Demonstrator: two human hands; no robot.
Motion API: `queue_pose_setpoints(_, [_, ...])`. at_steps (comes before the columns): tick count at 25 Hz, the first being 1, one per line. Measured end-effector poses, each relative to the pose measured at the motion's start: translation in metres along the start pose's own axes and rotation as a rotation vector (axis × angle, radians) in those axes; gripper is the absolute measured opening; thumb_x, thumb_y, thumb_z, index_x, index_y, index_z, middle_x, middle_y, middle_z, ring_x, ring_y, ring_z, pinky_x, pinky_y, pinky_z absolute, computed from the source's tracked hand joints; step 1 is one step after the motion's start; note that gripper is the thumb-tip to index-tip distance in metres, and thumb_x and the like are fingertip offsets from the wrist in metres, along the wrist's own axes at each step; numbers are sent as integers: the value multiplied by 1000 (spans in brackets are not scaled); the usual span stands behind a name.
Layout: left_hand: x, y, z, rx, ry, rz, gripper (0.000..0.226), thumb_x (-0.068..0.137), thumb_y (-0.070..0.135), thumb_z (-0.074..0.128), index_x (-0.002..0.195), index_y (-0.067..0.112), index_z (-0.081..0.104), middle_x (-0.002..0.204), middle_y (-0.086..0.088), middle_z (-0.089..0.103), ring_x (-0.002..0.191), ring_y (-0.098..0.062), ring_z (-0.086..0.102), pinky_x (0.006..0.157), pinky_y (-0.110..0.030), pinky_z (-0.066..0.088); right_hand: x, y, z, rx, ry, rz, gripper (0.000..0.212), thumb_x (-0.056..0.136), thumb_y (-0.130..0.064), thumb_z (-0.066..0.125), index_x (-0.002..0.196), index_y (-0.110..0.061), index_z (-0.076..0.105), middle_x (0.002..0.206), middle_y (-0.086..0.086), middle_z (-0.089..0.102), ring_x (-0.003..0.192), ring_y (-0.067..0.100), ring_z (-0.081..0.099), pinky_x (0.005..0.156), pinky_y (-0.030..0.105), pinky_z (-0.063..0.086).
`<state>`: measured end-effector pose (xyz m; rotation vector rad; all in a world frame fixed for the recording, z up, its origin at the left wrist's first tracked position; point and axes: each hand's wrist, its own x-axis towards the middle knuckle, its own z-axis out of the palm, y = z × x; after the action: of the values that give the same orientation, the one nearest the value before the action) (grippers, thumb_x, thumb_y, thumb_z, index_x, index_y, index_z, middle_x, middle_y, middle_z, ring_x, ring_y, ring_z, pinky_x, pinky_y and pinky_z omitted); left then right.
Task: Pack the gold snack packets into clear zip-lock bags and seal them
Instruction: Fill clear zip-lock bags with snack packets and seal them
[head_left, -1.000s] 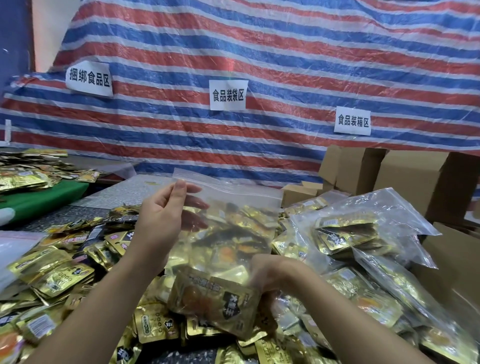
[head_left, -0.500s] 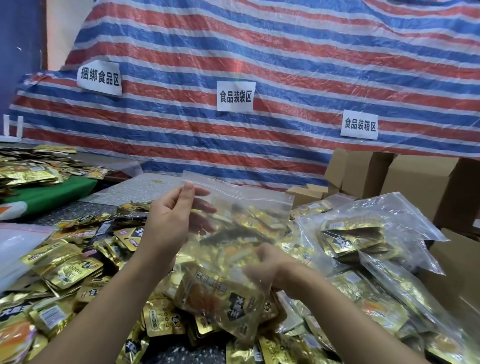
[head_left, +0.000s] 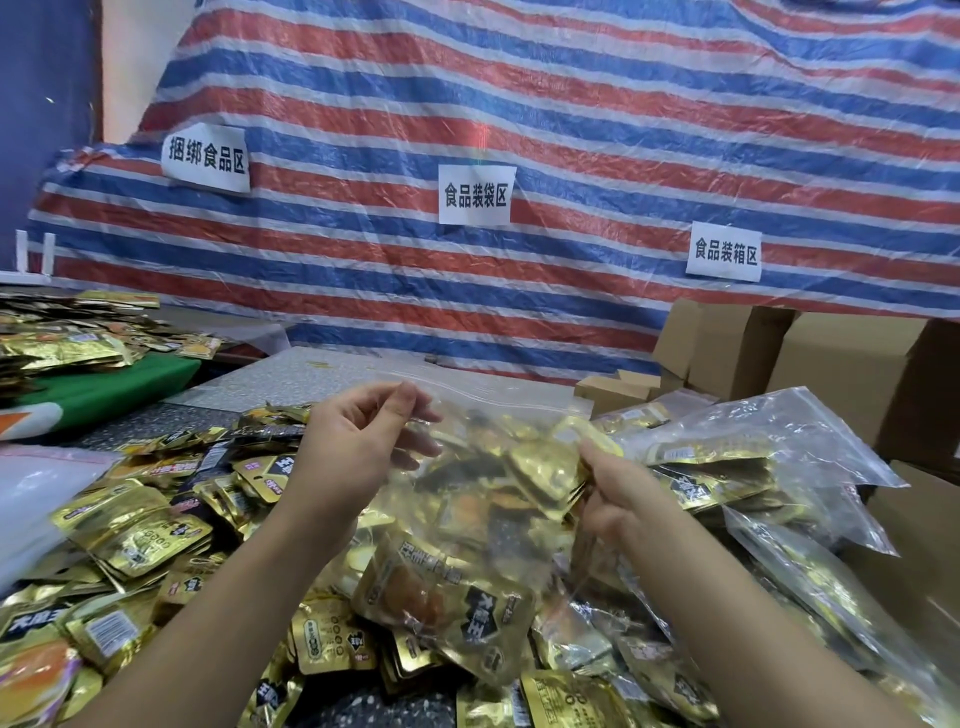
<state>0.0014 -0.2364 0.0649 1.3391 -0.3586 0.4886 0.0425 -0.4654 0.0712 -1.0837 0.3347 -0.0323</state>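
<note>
- Centrally, the left hand (head_left: 358, 447) pinches the top left edge of a clear bag (head_left: 483, 499) holding gold packets (head_left: 540, 467).
- Right hand (head_left: 618, 493) grips the bag's right side, fingers curled.
- Loose packets (head_left: 135, 525) fill lower left; filled bags (head_left: 753, 457) lie right, before boxes (head_left: 831, 364).

The right hand (head_left: 615, 493) came up from under the zip-lock bag (head_left: 483, 499) to its right edge. It's now pinching a gold packet (head_left: 582, 441) there.

A striped tarp (head_left: 571, 130) with three paper signs (head_left: 477, 195) at twelve o'clock; cardboard boxes (head_left: 852, 364) at three; perhaps green cloth (head_left: 104, 384) at nine.
</note>
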Motion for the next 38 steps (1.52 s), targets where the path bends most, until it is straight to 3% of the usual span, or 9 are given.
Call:
queue_pose_setpoints(2, [-1,1,0,-13,-9,-8,26,82,37,59,85,15,72,81,-5,75,61,-18,70,52,-22,54,-6,-17,3,180,-11,-52,22,101,-18,55,95,3,59,83,15,69,75,26,67,56,34,59])
queue_pose_setpoints(4, [-1,1,-1,-23,-21,-15,23,81,36,60,81,18,73,81,-6,75,62,-18,70,52,-22,54,-14,-37,8,294,-89,-124,19,100,-12,56,108,5,59,103,20,70,94,27,70,77,34,60])
queue_pose_setpoints(6, [-1,1,-1,-28,-35,-12,21,81,35,62,77,20,76,81,-6,75,62,-18,69,52,-23,54,-23,-53,15,343,-179,-222,17,99,-5,54,114,3,58,113,20,69,97,26,71,85,32,58])
queue_pose_setpoints(10, [-2,2,-1,-23,-71,-1,14,80,34,64,79,29,78,84,-5,76,64,-17,70,53,-22,54,-47,-71,31,348,-425,-394,11,100,-6,51,106,-5,60,94,14,77,80,22,76,71,33,63])
queue_pose_setpoints(15, [-3,3,-1,-28,-72,-14,14,77,36,66,81,29,78,85,-5,76,64,-16,70,53,-22,54,-64,-72,39,166,-647,-506,31,97,-4,51,127,-2,54,108,15,74,100,26,73,74,37,61])
queue_pose_setpoints(20, [-4,3,0,-31,-65,-8,14,79,34,67,78,24,77,83,-5,76,62,-15,69,53,-23,52,-60,-67,40,-65,-711,-627,52,86,-7,62,135,6,48,114,17,69,103,29,70,83,43,59])
queue_pose_setpoints(25, [-3,4,-1,-65,-60,-27,15,76,32,68,76,19,76,81,-5,75,61,-15,68,52,-23,51,-55,-62,31,-375,-713,-746,43,80,-15,74,120,-10,61,114,11,72,109,30,68,92,49,55])
queue_pose_setpoints(32, [-2,3,0,-111,-40,-22,22,75,32,67,84,13,73,77,-6,75,56,-15,67,48,-19,49,-59,-66,24,-623,-756,-742,39,78,-11,70,116,-13,63,111,7,74,108,26,70,88,38,58])
queue_pose_setpoints(38, [-2,1,2,-97,-40,-5,25,77,32,64,87,10,72,75,-7,75,55,-16,67,48,-21,49,-68,-70,30,-1045,-738,-820,35,88,-2,70,113,-26,66,111,-7,74,107,10,69,91,29,55])
